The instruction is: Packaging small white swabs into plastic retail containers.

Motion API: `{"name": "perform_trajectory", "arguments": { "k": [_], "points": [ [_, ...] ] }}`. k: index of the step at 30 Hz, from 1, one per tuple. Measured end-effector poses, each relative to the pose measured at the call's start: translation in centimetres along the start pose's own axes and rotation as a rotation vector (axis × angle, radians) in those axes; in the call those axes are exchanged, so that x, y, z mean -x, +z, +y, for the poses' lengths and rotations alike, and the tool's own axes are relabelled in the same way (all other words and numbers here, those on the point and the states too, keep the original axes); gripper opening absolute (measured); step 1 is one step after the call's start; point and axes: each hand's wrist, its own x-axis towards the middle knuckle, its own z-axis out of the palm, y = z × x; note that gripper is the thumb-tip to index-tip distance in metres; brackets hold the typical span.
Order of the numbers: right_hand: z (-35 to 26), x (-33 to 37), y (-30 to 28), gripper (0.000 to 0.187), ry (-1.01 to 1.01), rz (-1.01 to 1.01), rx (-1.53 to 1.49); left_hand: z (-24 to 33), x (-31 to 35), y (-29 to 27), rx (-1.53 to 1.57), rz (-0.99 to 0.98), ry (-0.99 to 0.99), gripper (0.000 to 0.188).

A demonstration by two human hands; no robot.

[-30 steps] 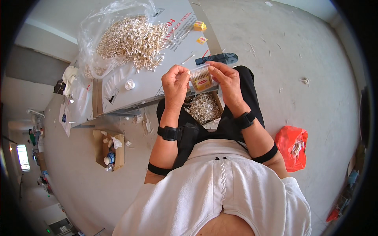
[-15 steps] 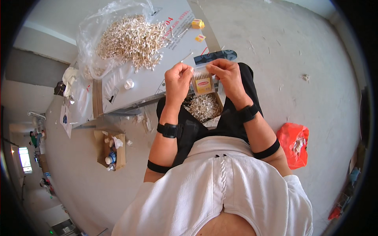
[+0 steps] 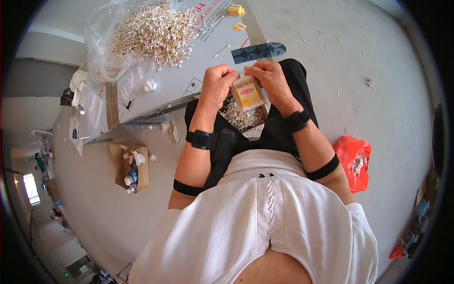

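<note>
A small clear bag of cotton swabs with a yellow label hangs between my hands over my lap. At its upper left corner, my left hand is closed with thumb and fingertips pinched together. My right hand pinches the bag's upper right edge. The bag leans, its lower end toward the right. Below it, a cardboard box holding many loose cotton swabs rests between my thighs, partly hidden by the bag and my hands.
A metal-topped table ahead carries a heap of swabs in clear plastic, a white round container, yellow packets and a dark patterned strip. A carton stands on the floor left, a red bag right.
The bag of swabs has tipped from nearly upright to a slant, its lower end swinging right. Both hands still pinch its top. The whole view has shifted slightly.
</note>
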Motion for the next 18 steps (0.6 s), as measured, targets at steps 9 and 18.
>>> {"name": "perform_trajectory", "arguments": {
  "k": [9, 18],
  "points": [
    [0.8, 1.2, -0.3, 0.027, 0.153, 0.018, -0.285, -2.6, 0.0, -0.4, 0.336, 0.212, -0.13, 0.016],
    [-1.5, 0.7, -0.3, 0.033, -0.072, 0.04, 0.036, -3.3, -0.2, 0.4, 0.513, 0.117, -0.237, 0.017]
  ]
}}
